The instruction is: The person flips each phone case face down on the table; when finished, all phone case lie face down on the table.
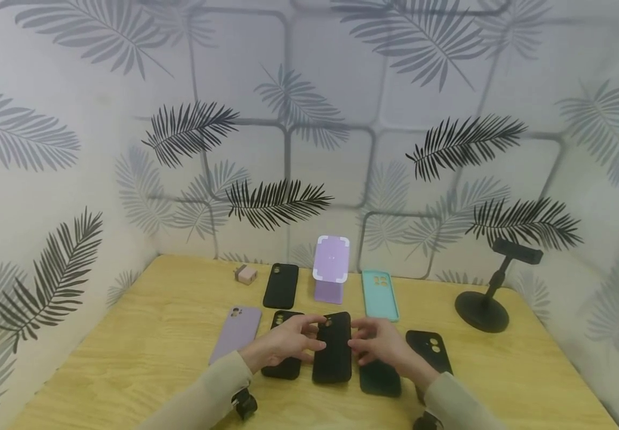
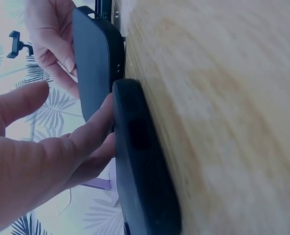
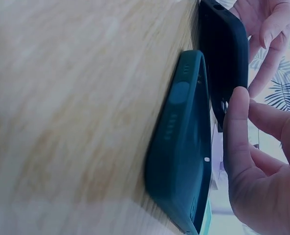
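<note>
Head: matte, round-cornered black case (image 1: 333, 351) between left hand (image 1: 286, 340), right hand (image 1: 383, 341).

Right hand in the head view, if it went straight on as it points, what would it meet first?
The right hand would probably meet the black, rounded-rectangular phone case just to its left; whether the fingertips touch it now is unclear.
</note>
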`<state>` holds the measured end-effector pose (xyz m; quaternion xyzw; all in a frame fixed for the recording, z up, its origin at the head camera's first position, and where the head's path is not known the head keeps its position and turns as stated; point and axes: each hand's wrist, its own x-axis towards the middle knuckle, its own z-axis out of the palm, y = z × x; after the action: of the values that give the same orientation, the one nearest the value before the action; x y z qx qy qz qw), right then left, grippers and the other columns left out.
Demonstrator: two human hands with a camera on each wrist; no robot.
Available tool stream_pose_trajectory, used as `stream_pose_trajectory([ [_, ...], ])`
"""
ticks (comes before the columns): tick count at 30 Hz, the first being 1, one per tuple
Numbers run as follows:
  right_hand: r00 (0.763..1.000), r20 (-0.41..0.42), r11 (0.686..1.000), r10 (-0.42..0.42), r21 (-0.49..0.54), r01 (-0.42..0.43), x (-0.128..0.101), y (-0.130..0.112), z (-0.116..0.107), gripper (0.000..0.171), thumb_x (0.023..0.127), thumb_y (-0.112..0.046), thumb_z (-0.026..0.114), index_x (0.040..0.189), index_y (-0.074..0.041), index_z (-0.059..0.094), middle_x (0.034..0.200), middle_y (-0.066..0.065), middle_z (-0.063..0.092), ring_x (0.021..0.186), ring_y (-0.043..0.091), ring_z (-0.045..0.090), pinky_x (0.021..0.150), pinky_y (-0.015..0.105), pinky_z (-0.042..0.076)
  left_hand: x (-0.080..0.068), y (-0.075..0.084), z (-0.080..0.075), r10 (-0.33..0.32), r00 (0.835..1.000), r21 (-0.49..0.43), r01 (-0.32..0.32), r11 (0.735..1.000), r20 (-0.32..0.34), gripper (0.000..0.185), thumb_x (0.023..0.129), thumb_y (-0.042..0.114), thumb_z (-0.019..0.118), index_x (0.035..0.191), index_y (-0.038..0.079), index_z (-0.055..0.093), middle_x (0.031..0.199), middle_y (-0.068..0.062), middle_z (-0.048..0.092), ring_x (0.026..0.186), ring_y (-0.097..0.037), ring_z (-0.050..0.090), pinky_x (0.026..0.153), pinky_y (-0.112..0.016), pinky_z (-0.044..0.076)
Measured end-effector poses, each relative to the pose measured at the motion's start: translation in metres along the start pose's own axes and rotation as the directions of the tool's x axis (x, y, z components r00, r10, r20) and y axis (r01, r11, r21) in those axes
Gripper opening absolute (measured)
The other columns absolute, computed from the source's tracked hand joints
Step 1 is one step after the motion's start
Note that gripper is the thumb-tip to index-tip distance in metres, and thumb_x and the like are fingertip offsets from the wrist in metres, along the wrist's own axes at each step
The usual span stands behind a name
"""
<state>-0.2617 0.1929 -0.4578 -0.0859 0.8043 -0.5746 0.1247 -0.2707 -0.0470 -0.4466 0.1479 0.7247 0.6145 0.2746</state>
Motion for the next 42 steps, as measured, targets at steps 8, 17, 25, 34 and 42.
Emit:
stream_pose_trajectory([
  [8, 0.998, 0.051, 0.999, 0.044, -0.029, -0.042, 0.003, 0.0, -0.002, 0.044, 0.089, 0.002, 0.066, 0.129, 0.016, 0.053, 0.106, 0.025, 0.07, 0.079, 0.021, 0.071, 0.063, 0.036, 0.062, -0.003, 0.003, -0.004, 0.001, 1.0, 0.033, -0.001, 0.999, -0.004, 0.062, 0.093, 0.004, 0.065, 0.149, 0.004, 0.038, 0.15, -0.032, 0.033, 0.128, -0.042, 0.05, 0.092, -0.051, 0.055],
  [17, 0.994, 0.078, 0.996, 0.072, -0.053, -0.068, 0.003, 0.0, -0.005, 0.04, 0.09, 0.002, 0.065, 0.125, 0.017, 0.055, 0.108, 0.026, 0.069, 0.083, 0.022, 0.072, 0.067, 0.036, 0.062, -0.003, 0.006, -0.004, -0.004, 1.0, 0.039, 0.003, 0.999, 0.008, 0.062, 0.094, 0.005, 0.064, 0.149, 0.003, 0.037, 0.151, -0.033, 0.031, 0.129, -0.042, 0.05, 0.095, -0.052, 0.053],
  [25, 0.993, 0.087, 0.996, 0.078, -0.04, -0.075, 0.002, -0.001, -0.005, 0.038, 0.091, 0.002, 0.064, 0.125, 0.017, 0.055, 0.108, 0.026, 0.069, 0.083, 0.022, 0.072, 0.068, 0.036, 0.062, -0.002, 0.003, -0.005, -0.003, 1.0, 0.039, 0.002, 0.999, 0.009, 0.062, 0.093, 0.004, 0.065, 0.149, 0.003, 0.038, 0.151, -0.033, 0.031, 0.132, -0.043, 0.047, 0.095, -0.052, 0.053],
  [34, 0.991, 0.132, 0.999, 0.009, -0.037, -0.005, -0.002, 0.001, -0.014, 0.039, 0.092, 0.004, 0.06, 0.128, 0.016, 0.052, 0.115, 0.029, 0.066, 0.09, 0.023, 0.07, 0.072, 0.038, 0.062, -0.003, 0.005, -0.009, 0.057, 0.998, 0.179, -0.058, 0.982, 0.015, 0.058, 0.094, 0.012, 0.065, 0.146, 0.002, 0.042, 0.148, -0.029, 0.041, 0.137, -0.042, 0.041, 0.103, -0.052, 0.047],
  [42, 0.989, 0.128, 0.996, -0.071, -0.048, 0.077, -0.014, 0.01, -0.034, 0.037, 0.091, 0.007, 0.058, 0.127, 0.014, 0.055, 0.116, 0.029, 0.065, 0.098, 0.029, 0.069, 0.081, 0.039, 0.06, 0.004, 0.007, 0.0, 0.119, 0.993, 0.194, -0.113, 0.974, -0.02, 0.047, 0.096, 0.012, 0.062, 0.14, 0.002, 0.05, 0.137, -0.023, 0.053, 0.121, -0.033, 0.057, 0.099, -0.043, 0.052],
])
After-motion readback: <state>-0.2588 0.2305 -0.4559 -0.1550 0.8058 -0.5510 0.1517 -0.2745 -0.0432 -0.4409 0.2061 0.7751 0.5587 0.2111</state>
